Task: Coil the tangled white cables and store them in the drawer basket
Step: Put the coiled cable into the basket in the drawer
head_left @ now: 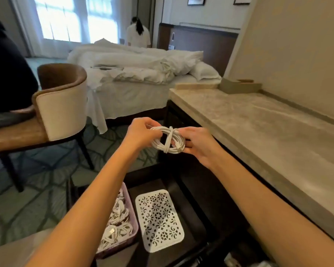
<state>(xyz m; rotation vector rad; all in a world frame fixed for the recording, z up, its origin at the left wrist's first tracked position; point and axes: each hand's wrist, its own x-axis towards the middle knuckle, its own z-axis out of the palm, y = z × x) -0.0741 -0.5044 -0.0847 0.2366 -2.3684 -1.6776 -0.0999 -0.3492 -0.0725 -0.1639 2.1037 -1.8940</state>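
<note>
Two grips, left grip [141, 132] and right grip [197, 143], pinch opposite ends of one coiled white cable [168, 139]; its cross-wrap should be cinched snugly before lowering into the basket [135, 226] beneath.

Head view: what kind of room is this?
Probably a hotel bedroom: an unmade bed with white linen, a dark headboard panel on the wall behind it, and a marble-topped counter on the right.

No readable text, label, brand, number or sign on anything in view.
</note>
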